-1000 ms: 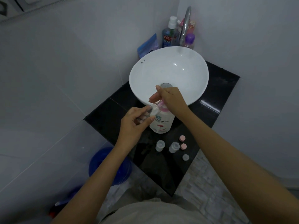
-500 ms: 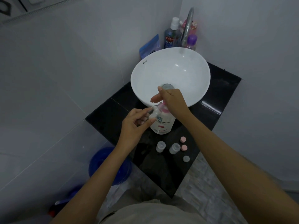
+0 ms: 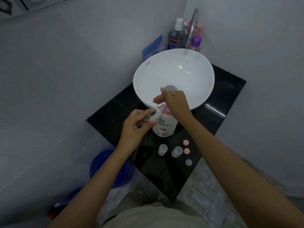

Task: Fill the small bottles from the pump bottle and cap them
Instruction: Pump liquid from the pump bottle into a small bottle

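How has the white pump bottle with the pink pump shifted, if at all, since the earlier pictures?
No. The white pump bottle stands on the black counter just below the white basin's rim, as before.

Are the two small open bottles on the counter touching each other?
Apart. The head view shows dark counter between the left small bottle and the right small bottle.

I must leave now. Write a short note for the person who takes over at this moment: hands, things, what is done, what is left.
Left hand: holds one small bottle at the pump spout.
Right hand: rests on the pump head of the pump bottle, which stands on the black counter before the sink.
Two small bottles stand uncapped on the counter; beside them lie two pink caps and one grey cap.
Done: no bottle is capped yet.
Left: finish filling; fill levels cannot be seen; cap all three.
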### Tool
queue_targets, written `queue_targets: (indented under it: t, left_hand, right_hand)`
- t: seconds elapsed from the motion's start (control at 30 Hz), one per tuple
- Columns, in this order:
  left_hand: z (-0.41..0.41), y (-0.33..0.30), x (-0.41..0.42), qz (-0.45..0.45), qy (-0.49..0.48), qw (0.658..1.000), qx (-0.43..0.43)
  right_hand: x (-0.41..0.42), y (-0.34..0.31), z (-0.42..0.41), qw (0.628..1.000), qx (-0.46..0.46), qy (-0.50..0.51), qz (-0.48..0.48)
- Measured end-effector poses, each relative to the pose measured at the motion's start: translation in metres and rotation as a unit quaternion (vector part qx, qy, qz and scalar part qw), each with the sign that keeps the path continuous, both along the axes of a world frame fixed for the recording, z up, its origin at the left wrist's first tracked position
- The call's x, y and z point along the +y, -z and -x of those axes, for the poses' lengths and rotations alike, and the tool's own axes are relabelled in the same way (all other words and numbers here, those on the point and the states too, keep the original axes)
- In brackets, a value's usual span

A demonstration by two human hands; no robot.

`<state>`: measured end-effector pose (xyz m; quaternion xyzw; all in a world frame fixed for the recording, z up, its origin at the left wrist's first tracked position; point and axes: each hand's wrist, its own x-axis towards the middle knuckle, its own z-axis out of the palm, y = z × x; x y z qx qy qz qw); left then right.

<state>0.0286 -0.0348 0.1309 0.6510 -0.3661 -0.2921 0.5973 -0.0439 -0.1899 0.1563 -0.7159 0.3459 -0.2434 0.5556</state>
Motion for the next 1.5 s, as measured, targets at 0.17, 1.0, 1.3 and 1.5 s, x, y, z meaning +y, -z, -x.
queue_targets:
  t: [0.17,1.0,1.3,1.5]
  left_hand:
    - [-0.001,0.007,0.001,-0.024,-0.005,0.999,-0.023]
    - [-0.009,-0.002,-0.001,-0.012,0.012,1.0,-0.023]
    - [-0.007,0.002,-0.001,-0.023,0.012,1.0,-0.002]
    - [-0.007,-0.001,-0.001,-0.015,0.013,1.0,-0.001]
  right_hand:
    - [0.005,0.009,0.001,1.0,0.017,0.017,0.008]
    - [-0.001,0.0,0.002,1.0,-0.001,-0.006,0.001]
    - [-0.002,0.005,0.003,0.999,0.04,-0.025,0.017]
    - [0.0,0.0,0.0,1.0,-0.003,-0.002,0.007]
